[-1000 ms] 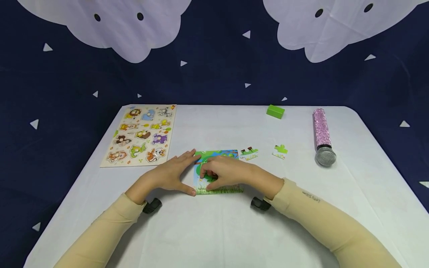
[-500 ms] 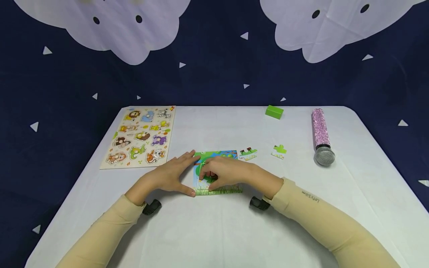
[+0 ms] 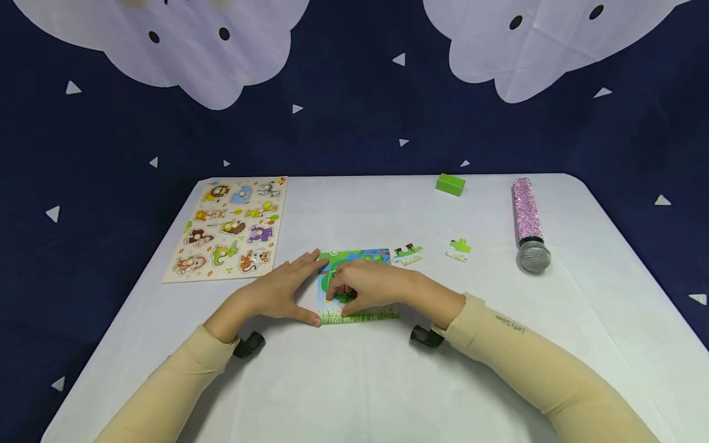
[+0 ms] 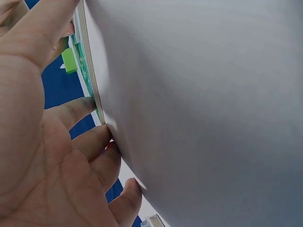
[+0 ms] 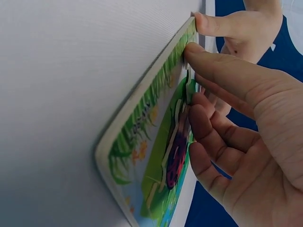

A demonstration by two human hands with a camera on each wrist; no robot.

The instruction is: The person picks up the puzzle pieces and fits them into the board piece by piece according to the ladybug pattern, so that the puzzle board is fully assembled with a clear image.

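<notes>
A small jigsaw board [image 3: 365,316] with a grassy, blue-and-green picture lies flat on the white table. My left hand [image 3: 279,289] braces its left side, thumb at the near corner and fingers spread toward the far corner. Over the board's middle bends my right hand [image 3: 373,283], its thumb and index finger closed around a green-and-white puzzle piece [image 5: 190,85]. That piece sits slightly tilted at the board's left part, mostly hidden by the fingers. Other pieces, one with a dark red and purple picture [image 5: 176,163], lie in the board under the right hand.
Two loose puzzle pieces lie right of the board: one piece with dark red marks [image 3: 408,253] and a green piece [image 3: 458,249]. Farther back are a green block [image 3: 450,184], a pink glitter microphone [image 3: 526,212] and an animal peg puzzle [image 3: 224,231] at left.
My right index fingertip has shifted slightly toward me over the board's left part, and less of the pale piece edge shows there. The left hand stays put.
</notes>
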